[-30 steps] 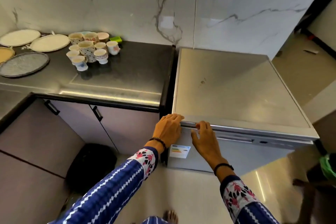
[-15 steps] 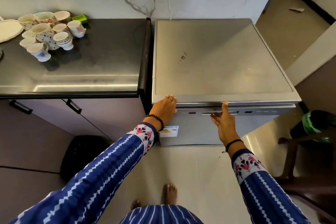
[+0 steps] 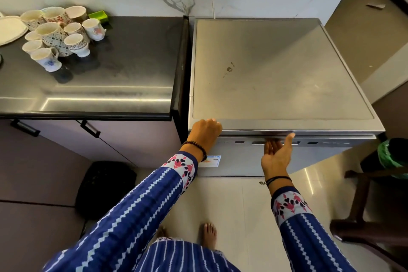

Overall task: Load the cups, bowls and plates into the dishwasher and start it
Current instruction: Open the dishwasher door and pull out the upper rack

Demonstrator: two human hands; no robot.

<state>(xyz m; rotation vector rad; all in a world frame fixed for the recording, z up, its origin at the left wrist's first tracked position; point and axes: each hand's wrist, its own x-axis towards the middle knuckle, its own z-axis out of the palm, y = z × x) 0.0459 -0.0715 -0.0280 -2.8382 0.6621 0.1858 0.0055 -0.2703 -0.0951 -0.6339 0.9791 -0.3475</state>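
The dishwasher (image 3: 280, 68) has its door (image 3: 242, 161) lip running left to right. The right grip (image 3: 277, 154), palm up with fingers straight, tucks under the lip mid-door. The left grip (image 3: 206, 130) curls over the dishwasher's front-left corner. The cups (image 3: 57, 35) sit well left of the dishwasher on the counter (image 3: 110, 86).

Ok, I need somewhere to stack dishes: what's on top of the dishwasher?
Only small dark marks show on the dishwasher top. The left hand rests on its front-left corner and hides that spot; the right hand reaches under the front lip.
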